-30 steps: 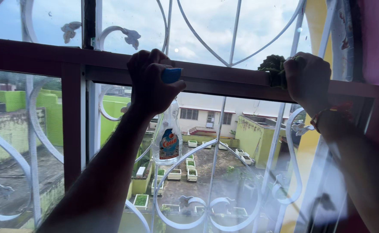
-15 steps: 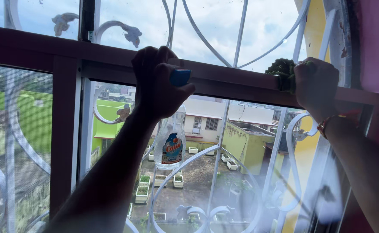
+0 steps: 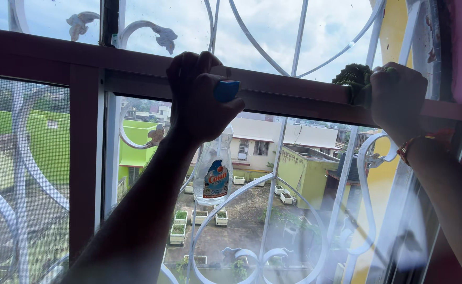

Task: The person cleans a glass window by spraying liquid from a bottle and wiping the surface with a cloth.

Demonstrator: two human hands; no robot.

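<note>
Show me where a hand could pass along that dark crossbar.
Free stretch: the crossbar between the left hand, which grips a spray bottle, and the right hand, which presses a dark cloth on it. Also bare left of the left hand, above the upright post. Crowded at both hands.

Light source: bright daylight from the overcast sky behind the window frame, shining toward the camera.
Exposure: sky above the frame nearly washed out; buildings below it evenly lit and clear.
Backlit parts: left hand, right hand and both forearms show as dark, near-silhouette shapes with little detail.
Glare: hazy smears on the glass below the frame, toward the right.
Focus: sharp overall; spray bottle slightly soft.
Edges: right of the frame dim and murky.
</note>
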